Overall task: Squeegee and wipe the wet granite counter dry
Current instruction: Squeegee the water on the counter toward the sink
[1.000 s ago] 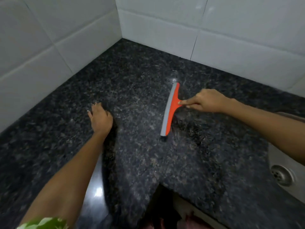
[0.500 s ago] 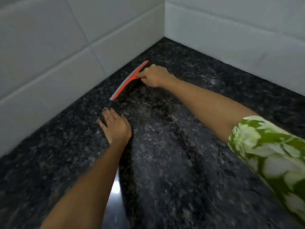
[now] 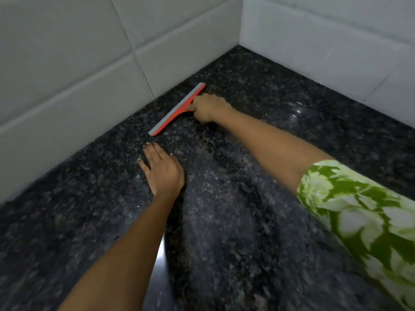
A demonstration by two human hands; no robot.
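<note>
I am looking down at the granite counter (image 3: 235,232), taking its tiled wall (image 3: 67,75) as my landmark; the squeegee (image 3: 177,108) is lying with its blade close along the foot of that wall; my right hand (image 3: 207,107) is curling its fingers tight round the short handle on the side away from the wall; my left hand (image 3: 162,170) is resting flat, fingers spread, further out from the wall. I am judging the tool light and rigid with a soft rubber edge; the wet stone is probably slippery, so the handle is the place to grip.
</note>
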